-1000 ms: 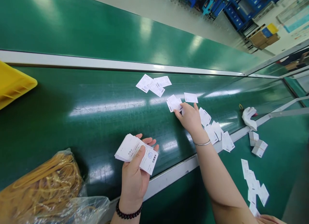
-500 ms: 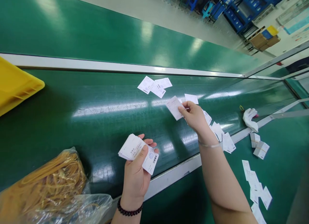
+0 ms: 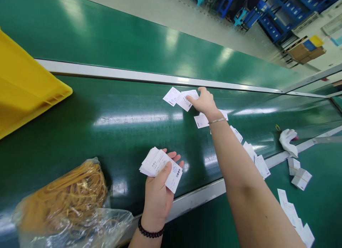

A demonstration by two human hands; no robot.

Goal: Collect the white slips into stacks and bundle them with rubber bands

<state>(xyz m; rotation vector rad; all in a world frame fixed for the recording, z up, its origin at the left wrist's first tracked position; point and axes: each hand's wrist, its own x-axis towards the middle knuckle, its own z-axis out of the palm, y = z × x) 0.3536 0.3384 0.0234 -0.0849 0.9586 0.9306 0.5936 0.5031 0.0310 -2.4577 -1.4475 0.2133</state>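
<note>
My left hand (image 3: 159,184) grips a small stack of white printed cards (image 3: 160,164), with its thumb pressed across the top card. My right hand (image 3: 203,100) stretches forward over a small group of loose cards (image 3: 173,95) on the green belt. Its thumb and fingers are apart, with the thumb over one card; whether it touches the card I cannot tell. Beneath that wrist lies another card (image 3: 201,121), partly covered by the hand. More loose cards (image 3: 261,165) are scattered along the belt under and beyond my right forearm.
A yellow bin (image 3: 29,84) stands at the left. A clear bag of rubber bands (image 3: 72,194) lies at the lower left. To the right are a white glove (image 3: 288,141), banded card stacks (image 3: 301,178) and fanned-out cards (image 3: 292,212). A metal rail (image 3: 203,194) edges the belt.
My right hand has let go of the card it held, which now lies on the belt. It has moved forward to the loose cards. The left hand still holds its stack; the view has shifted left.
</note>
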